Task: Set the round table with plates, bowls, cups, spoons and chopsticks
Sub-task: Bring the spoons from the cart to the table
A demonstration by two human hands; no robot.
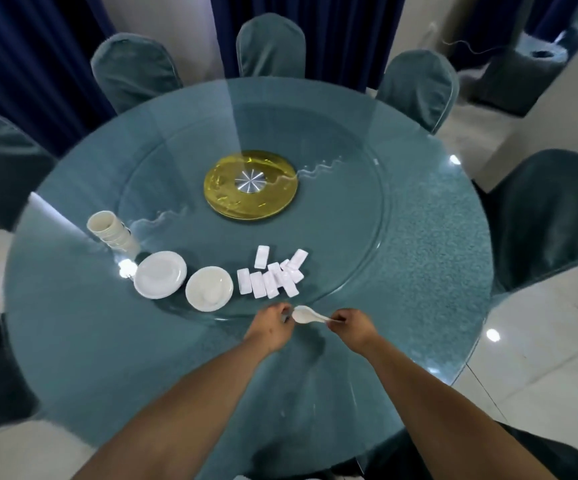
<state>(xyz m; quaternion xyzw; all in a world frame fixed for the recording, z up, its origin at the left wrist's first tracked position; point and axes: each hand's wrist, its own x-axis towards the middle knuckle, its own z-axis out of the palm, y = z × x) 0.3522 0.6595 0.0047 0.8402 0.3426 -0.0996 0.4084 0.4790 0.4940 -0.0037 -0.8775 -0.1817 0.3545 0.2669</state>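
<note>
Item 1, nearest: a white ceramic spoon [310, 315], held just above the near edge of the round glass worktop [436, 258]. Its handle end is pinched in the curled fingers of the right hand [351, 325]; its bowl end is met by the fingertips of the left hand [275, 323], which are bent in towards it. Whether the left hand truly grips the bowl, or only touches it, cannot be told. The step in hand is judged to be the laying of a spoon at the near place. It is best lowered flat, bowl first, with the handle released last, so that no knock is given to the glass.

Item 2: a stack of white bowls [208, 288], just beyond the left hand. Something pale lies inside the top bowl and is not made out.

Item 3: a stack of white plates [160, 274], beside the bowls.

Item 4: a cluster of small white oblong pieces [272, 277], some overlapping; possibly rests or wrapped items, the kind not certain.

Item 5: a leaning stack of cream cups [114, 233]; the count is not readable.

Item 6: a yellow turntable hub [251, 184] at the centre.

Item 7: covered chairs [270, 48] round the far rim.

Chopsticks are not seen. The near rim is hidden by the forearms.
</note>
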